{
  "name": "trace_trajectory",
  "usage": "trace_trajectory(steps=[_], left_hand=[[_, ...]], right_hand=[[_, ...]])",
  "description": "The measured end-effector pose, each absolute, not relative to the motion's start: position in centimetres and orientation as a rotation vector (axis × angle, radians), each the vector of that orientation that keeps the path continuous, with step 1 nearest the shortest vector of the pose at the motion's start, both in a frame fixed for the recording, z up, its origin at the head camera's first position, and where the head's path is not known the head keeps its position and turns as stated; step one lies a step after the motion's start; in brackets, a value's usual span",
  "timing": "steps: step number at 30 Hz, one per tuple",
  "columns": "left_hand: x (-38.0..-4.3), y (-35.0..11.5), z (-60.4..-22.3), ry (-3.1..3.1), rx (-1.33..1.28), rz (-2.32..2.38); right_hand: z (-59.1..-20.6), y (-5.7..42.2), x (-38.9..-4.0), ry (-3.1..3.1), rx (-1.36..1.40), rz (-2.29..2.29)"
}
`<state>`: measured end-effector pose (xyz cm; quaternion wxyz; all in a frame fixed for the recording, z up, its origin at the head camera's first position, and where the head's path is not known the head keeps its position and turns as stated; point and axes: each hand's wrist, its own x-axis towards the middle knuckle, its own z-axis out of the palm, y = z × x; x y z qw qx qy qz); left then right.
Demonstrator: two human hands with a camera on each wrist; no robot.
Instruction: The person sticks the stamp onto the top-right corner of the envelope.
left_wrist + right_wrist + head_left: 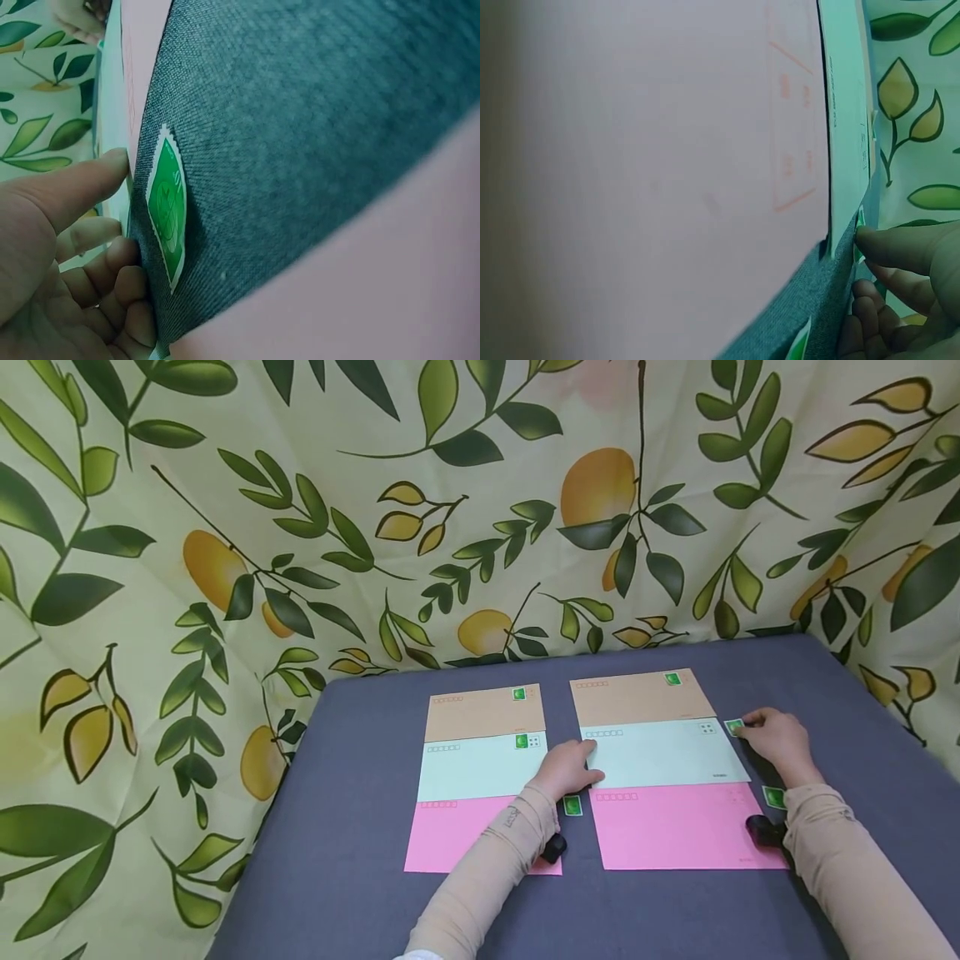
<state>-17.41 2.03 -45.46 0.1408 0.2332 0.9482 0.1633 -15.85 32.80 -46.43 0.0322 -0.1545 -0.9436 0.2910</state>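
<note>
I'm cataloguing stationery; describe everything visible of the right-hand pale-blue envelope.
The pale-blue envelope looks like paper, unstamped, lying flat between a brown envelope and a pink envelope. Small boxes are printed at upper left, a square at upper right, tiny text at lower right. The left hand touches its left edge.

Head view overlooks the envelopes point(675, 827); wrist views skim them.

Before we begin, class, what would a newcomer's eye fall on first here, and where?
Probably the big leaf-and-fruit printed cloth behind the table. Next come two columns of brown, pale blue and pink envelopes, side by side on the grey-blue tabletop. Then a green stamp, pinched by the right hand just right of the envelopes.
</note>
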Motion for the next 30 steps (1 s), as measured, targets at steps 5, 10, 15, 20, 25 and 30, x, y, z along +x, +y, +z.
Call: trace_trajectory(steps=[5,10,15,20,25,30], left_hand=[[-17.36,2.16,-45.65,2.761,0.65,0.452],[-17.22,2.25,-45.69,2.787,0.636,0.448],[-17.21,2.29,-45.75,2.806,0.64,0.446],[-17.11,2.3,-45.61,2.809,0.637,0.441],[-17.11,2.3,-45.67,2.802,0.636,0.439],[-17.17,2.25,-45.69,2.798,0.638,0.439]], right_hand=[[-46.35,32.88,-15.81,-2.898,-0.517,0.934],[-46.4,32.84,-15.7,-2.889,-0.569,0.948],[-46.51,32.89,-15.47,-2.871,-0.567,0.968],[-46.56,33.17,-15.23,-2.864,-0.557,0.999],[-46.66,33.26,-14.98,-2.875,-0.57,1.051],[-46.33,33.06,-14.89,-2.874,-0.614,1.135]])
